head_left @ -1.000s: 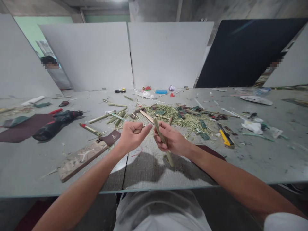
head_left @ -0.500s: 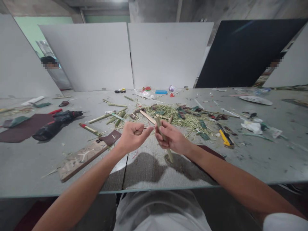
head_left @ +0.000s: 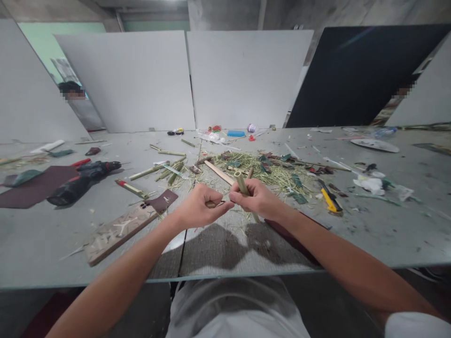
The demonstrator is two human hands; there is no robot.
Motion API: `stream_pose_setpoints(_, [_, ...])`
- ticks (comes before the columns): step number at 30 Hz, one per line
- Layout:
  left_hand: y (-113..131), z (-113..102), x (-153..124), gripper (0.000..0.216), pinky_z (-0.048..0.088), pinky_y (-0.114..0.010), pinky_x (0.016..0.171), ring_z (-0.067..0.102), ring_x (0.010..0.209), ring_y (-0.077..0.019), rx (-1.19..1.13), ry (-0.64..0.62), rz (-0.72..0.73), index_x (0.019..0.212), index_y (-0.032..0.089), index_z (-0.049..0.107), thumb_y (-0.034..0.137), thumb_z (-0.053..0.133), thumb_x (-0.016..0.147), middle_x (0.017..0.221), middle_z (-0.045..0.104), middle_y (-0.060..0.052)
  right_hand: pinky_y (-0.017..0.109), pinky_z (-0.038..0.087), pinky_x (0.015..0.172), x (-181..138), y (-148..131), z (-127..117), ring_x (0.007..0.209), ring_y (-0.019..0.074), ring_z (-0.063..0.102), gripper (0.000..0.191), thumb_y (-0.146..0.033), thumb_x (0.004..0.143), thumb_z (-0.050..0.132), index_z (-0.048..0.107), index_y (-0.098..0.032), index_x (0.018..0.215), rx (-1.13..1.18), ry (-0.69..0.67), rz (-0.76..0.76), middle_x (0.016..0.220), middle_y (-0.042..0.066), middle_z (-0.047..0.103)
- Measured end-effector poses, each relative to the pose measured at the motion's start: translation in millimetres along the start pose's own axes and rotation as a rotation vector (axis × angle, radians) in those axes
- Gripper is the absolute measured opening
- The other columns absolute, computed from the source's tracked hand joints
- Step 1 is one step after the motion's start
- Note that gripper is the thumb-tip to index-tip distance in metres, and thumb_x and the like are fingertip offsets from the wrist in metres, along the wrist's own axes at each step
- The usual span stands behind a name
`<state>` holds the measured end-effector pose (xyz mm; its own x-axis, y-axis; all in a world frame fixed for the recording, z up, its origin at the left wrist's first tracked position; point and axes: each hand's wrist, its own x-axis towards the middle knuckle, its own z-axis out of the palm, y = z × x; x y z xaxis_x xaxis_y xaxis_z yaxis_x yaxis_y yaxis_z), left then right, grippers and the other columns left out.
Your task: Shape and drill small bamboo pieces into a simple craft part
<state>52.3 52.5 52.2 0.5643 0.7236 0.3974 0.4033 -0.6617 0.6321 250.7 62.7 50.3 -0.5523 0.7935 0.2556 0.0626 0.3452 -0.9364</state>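
My right hand point(head_left: 259, 199) is closed round a green bamboo stick point(head_left: 242, 183), which slants from its open hollow end above my fingers down past my palm toward the table. My left hand point(head_left: 197, 209) is a fist around a small tool point(head_left: 213, 204) whose thin tip pokes out toward the right hand. The two hands meet fingertip to fingertip just above the grey table point(head_left: 70, 230), in front of a heap of green shavings point(head_left: 271, 173).
A yellow utility knife point(head_left: 329, 199) lies right of the hands. At left are a black power drill point(head_left: 82, 180), a phone on a wooden board point(head_left: 123, 225) and dark sandpaper sheets point(head_left: 35, 188). Loose bamboo sticks point(head_left: 155, 171) lie mid-table. White panels stand at the back. Other people sit behind them.
The hands have come together and dropped slightly toward the table. The bamboo stick has tilted more toward the far side, its lower end lifted off the table.
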Motion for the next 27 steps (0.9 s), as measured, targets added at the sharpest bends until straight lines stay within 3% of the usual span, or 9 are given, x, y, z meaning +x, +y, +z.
stream_pose_setpoints(9, [4, 1, 0, 0.054, 0.011, -0.027, 0.048, 0.012, 0.051, -0.0067, -0.027, 0.071, 0.004, 0.054, 0.019, 0.017, 0.035, 0.06, 0.082, 0.053, 0.01, 0.007, 0.022, 0.024, 0.041, -3, 5, -1, 0.041, 0.0067, 0.03, 0.025, -0.039, 0.087, 0.062, 0.056, -0.018, 0.074, 0.034, 0.066, -0.048, 0.047, -0.008, 0.035])
stream_pose_setpoints(16, [2, -3, 1, 0.052, 0.014, -0.025, 0.048, 0.014, 0.051, -0.0067, -0.152, 0.004, -0.092, 0.056, 0.02, 0.018, 0.035, 0.059, 0.084, 0.055, 0.011, 0.007, 0.028, 0.039, 0.058, -6, -8, -2, 0.059, 0.0121, 0.049, 0.017, -0.023, 0.086, 0.06, 0.059, -0.019, 0.069, -0.418, 0.268, -0.415, 0.066, 0.0, 0.055])
stream_pose_setpoints(20, [0, -4, 2, 0.051, 0.017, -0.024, 0.048, 0.017, 0.051, -0.0065, -0.24, 0.003, -0.123, 0.058, 0.02, 0.02, 0.036, 0.059, 0.085, 0.056, 0.014, 0.007, 0.03, 0.043, 0.061, -7, -6, -3, 0.064, 0.0143, 0.054, 0.009, -0.019, 0.084, 0.061, 0.062, -0.021, 0.076, -0.534, 0.323, -0.587, 0.074, 0.003, 0.062])
stream_pose_setpoints(27, [-6, -2, 3, 0.053, 0.018, -0.023, 0.045, 0.019, 0.046, -0.0052, -0.466, 0.004, -0.195, 0.057, 0.02, 0.019, 0.037, 0.061, 0.084, 0.052, 0.017, 0.008, 0.03, 0.046, 0.06, -9, -10, -4, 0.064, 0.0152, 0.057, 0.01, -0.018, 0.085, 0.061, 0.062, -0.022, 0.076, -0.624, 0.459, -0.684, 0.073, 0.004, 0.064])
